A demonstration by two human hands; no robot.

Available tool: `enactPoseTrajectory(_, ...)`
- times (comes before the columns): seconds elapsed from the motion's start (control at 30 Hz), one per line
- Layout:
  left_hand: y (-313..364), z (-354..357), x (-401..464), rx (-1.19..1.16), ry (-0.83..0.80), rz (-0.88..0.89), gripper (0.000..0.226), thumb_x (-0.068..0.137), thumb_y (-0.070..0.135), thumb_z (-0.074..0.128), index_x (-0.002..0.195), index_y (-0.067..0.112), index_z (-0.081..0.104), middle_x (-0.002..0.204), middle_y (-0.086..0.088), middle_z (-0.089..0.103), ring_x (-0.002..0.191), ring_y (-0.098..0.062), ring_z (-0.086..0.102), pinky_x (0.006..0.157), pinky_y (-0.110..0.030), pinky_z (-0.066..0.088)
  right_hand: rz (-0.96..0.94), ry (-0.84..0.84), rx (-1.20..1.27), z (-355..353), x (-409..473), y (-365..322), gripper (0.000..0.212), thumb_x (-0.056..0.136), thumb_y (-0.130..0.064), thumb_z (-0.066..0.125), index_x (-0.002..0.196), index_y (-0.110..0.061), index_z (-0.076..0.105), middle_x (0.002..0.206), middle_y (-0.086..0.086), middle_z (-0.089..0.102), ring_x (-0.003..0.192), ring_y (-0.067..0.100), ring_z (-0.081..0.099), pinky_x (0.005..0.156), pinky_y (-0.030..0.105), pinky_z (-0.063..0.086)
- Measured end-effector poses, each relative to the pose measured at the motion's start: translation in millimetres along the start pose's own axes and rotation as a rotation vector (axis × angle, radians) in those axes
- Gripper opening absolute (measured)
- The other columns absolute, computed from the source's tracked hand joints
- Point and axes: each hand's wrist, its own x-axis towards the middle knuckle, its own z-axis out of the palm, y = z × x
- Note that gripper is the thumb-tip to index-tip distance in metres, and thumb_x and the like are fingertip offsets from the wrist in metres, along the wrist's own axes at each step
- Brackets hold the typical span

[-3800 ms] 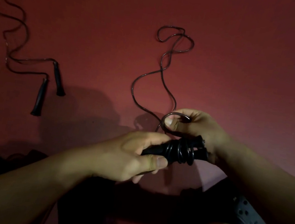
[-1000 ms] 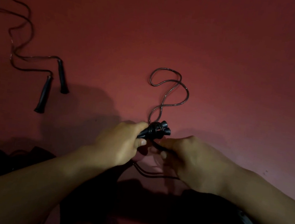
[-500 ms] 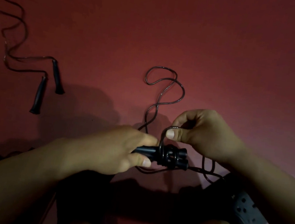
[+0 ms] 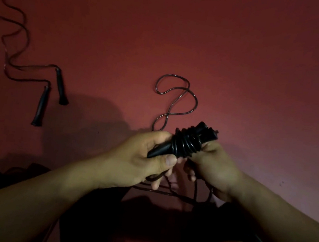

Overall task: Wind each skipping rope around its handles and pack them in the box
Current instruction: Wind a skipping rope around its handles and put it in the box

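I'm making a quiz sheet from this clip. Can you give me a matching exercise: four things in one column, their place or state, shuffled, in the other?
Things:
1. left hand
2. right hand
3. second skipping rope
4. loose rope loop

States:
A. lies unwound on the floor at far left
B. grips the bare end of the paired handles
C. curls on the floor beyond the hands
D. sits under the coiled end of the handles

Pairs: 1-B, 2-D, 3-A, 4-C
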Motion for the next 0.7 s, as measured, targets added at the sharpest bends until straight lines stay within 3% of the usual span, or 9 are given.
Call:
enactPoseTrajectory(0.17, -6, 4, 7, 0.046, 0.194, -0.009, 0.005, 0.099, 0.007, 0.050, 0.097, 0.010, 0.054, 0.066, 0.005, 0.060, 0.050, -0.014, 0.060, 0.048, -0.016, 0.041, 0.031, -0.083, -0.169, 7, -1, -2, 0.030, 0.103, -0.020, 0.042, 0.086, -0.005, 0.062, 0.073, 0.011, 0.055, 0.046, 0.015, 0.040, 0.042, 0.023, 0.034)
enactPoseTrajectory(0.3, -14, 6, 14, 0.059, 0.374, -0.050, 0.006, 0.097, 0.012, 0.055, 0.097, 0.015, 0.051, 0.064, 0.006, 0.061, 0.051, -0.013, 0.059, 0.052, -0.024, 0.045, 0.115, -0.075, -0.100, 15, -3, -3, 0.024, 0.105, -0.018, 0.039, 0.112, -0.004, 0.057, 0.077, 0.012, 0.052, 0.045, 0.010, 0.038, 0.044, 0.021, 0.033)
enactPoseTrajectory(0.47, -22, 8, 20, 0.039, 0.561, -0.115, 0.006, 0.096, 0.019, 0.057, 0.095, 0.022, 0.052, 0.068, 0.004, 0.063, 0.051, -0.014, 0.060, 0.056, -0.033, 0.048, 0.200, 0.028, -0.021, 22, -2, 0, 0.017, 0.103, -0.022, 0.045, 0.098, -0.009, 0.054, 0.067, 0.003, 0.056, 0.044, 0.014, 0.044, 0.043, 0.023, 0.033)
enactPoseTrajectory(0.57, -26, 3, 22, -0.003, 0.667, -0.141, 0.005, 0.096, 0.024, 0.058, 0.097, 0.025, 0.053, 0.068, 0.005, 0.065, 0.051, -0.012, 0.061, 0.055, -0.032, 0.047, 0.228, 0.039, 0.225, 23, -4, -3, 0.017, 0.102, -0.024, 0.047, 0.099, -0.009, 0.056, 0.062, 0.001, 0.051, 0.043, 0.012, 0.046, 0.049, 0.026, 0.044)
enactPoseTrajectory(0.63, -28, 0, 24, -0.035, 0.712, -0.170, 0.006, 0.095, 0.029, 0.059, 0.099, 0.027, 0.055, 0.067, 0.005, 0.067, 0.053, -0.011, 0.061, 0.056, -0.031, 0.045, 0.240, 0.039, 0.341, 24, -7, -6, 0.021, 0.102, -0.025, 0.046, 0.102, -0.007, 0.057, 0.063, 0.002, 0.048, 0.043, 0.011, 0.042, 0.045, 0.024, 0.048)
enactPoseTrajectory(0.7, -29, 0, 26, -0.046, 0.729, -0.187, 0.005, 0.095, 0.031, 0.059, 0.098, 0.029, 0.055, 0.067, 0.007, 0.069, 0.052, -0.010, 0.062, 0.055, -0.031, 0.044, 0.233, 0.061, 0.313, 24, -7, -7, 0.026, 0.101, -0.026, 0.046, 0.106, -0.004, 0.059, 0.061, 0.002, 0.048, 0.043, 0.011, 0.038, 0.040, 0.022, 0.039)
